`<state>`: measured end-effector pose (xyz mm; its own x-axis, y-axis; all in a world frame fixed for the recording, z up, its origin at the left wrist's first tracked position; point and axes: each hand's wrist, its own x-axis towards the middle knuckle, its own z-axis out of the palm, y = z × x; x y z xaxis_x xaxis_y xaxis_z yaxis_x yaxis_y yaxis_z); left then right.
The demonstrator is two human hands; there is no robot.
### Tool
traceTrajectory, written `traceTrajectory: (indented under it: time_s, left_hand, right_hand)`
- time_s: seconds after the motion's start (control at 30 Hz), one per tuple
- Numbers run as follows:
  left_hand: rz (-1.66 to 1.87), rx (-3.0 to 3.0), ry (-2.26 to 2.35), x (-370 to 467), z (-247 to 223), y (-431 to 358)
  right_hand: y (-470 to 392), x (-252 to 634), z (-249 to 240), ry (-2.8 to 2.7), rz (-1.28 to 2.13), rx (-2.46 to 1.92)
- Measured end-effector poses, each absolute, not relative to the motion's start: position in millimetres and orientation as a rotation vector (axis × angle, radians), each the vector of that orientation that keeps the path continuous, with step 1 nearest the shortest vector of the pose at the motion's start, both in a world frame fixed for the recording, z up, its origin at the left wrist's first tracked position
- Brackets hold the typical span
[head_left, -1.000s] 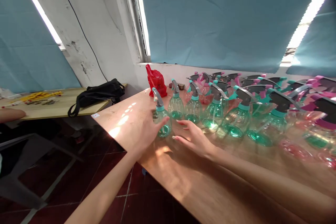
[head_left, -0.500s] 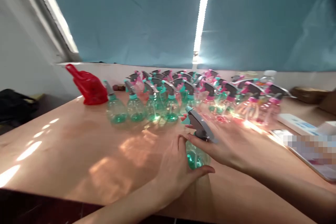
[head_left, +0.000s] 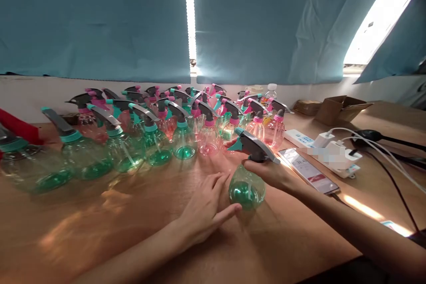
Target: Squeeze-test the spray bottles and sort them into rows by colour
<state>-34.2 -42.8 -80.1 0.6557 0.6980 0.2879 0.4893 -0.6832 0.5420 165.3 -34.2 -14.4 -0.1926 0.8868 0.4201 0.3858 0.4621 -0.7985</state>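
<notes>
A clear green spray bottle [head_left: 246,187] with a grey and teal trigger head stands in front of me, tilted a little. My right hand [head_left: 262,171] is closed around its neck, just under the trigger head; some fingers are hidden behind the bottle. Beside the bottle's left side, my left hand [head_left: 209,204] has its fingers stretched out and its thumb apart, the thumb tip close to the base. Whether the thumb touches the bottle I cannot tell. Nearest beyond my hands are a green spray bottle [head_left: 184,142] and a pink spray bottle [head_left: 209,140].
Several green and pink spray bottles stand in rows toward the wall. A phone [head_left: 309,171] lies to the right, near a white power strip [head_left: 299,138] with plugged-in cables. Farther right is an open cardboard box [head_left: 339,108]. A red object [head_left: 20,126] shows at the left edge.
The view has swung to the right, bringing the power strip and box into sight. My left hand has come away from the bottle; my right hand still grips its neck.
</notes>
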Motion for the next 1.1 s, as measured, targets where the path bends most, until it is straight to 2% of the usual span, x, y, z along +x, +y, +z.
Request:
traceTrajectory:
  time_s: [0.23,0.4,1.1]
  left_hand:
    - [0.608,2.620,1.225,-49,-92,-16]
    - [0.571,2.688,1.230,-52,-94,-12]
    - [0.401,2.814,1.276,-51,-89,-18]
  right_hand:
    - [-13,166,-4,-1.781,0.746,-1.037]
    - [2,166,-15,-1.810,0.834,-1.043]
    - [4,172,-26,-1.850,0.749,-1.151]
